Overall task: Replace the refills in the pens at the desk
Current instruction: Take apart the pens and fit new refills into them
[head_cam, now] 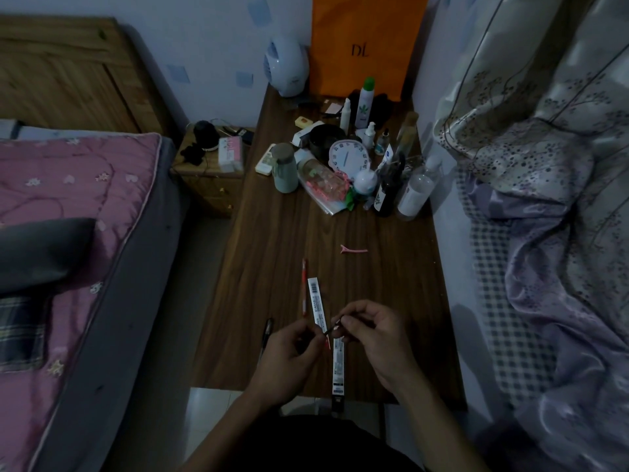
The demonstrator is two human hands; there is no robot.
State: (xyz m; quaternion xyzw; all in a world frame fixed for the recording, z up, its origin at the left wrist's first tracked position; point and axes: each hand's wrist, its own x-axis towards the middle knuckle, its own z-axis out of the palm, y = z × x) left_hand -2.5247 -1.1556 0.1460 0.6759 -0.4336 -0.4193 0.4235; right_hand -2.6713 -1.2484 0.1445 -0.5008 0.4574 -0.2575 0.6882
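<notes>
Desk (272, 240), left hand (289, 356), right hand (374, 335) pinch crosswise refill (331, 330)

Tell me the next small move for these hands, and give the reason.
Probably ease the hands slightly apart. The left hand and right hand both pinch one thin dark rod, likely a refill, above the desk. The black pen and red pen lie on the desk.

thin dark refill (331, 331) held over desk (384, 301), red pen (304, 287) and black pen (268, 330) lying flat, two white refill packets (316, 301) (338, 366) alongside
</notes>
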